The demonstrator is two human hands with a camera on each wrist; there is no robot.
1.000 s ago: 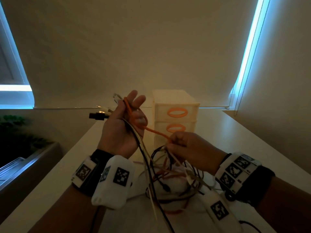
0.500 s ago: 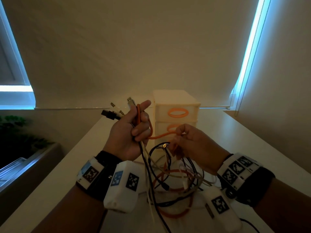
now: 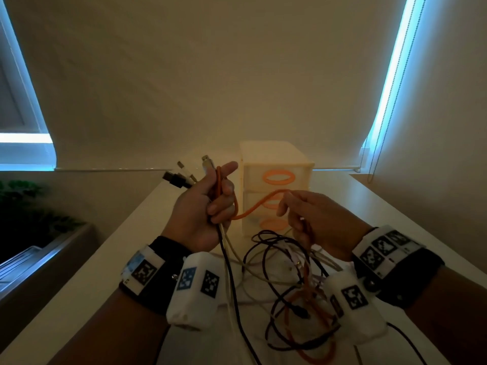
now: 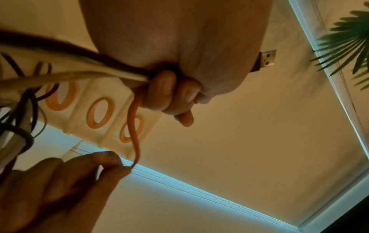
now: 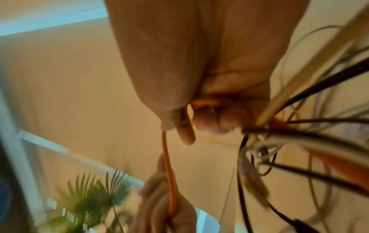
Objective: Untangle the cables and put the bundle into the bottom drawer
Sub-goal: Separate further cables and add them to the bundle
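Left hand (image 3: 200, 206) fisted round gathered plug ends, anchoring them; right hand (image 3: 313, 219) at 3 o'clock pinching orange cable (image 3: 253, 210), freeing it from tangle (image 3: 290, 285) at 6 o'clock.

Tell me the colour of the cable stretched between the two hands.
Orange. The orange cable runs from the left hand to the right hand; the head view shows it best.

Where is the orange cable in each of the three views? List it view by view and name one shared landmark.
Head: orange cable spans centre, from left hand to right hand.
Left wrist: orange cable hangs centre-left, down to the right hand's pinch.
Right wrist: orange cable runs lower centre.
Shared landmark: the left hand gripping it.
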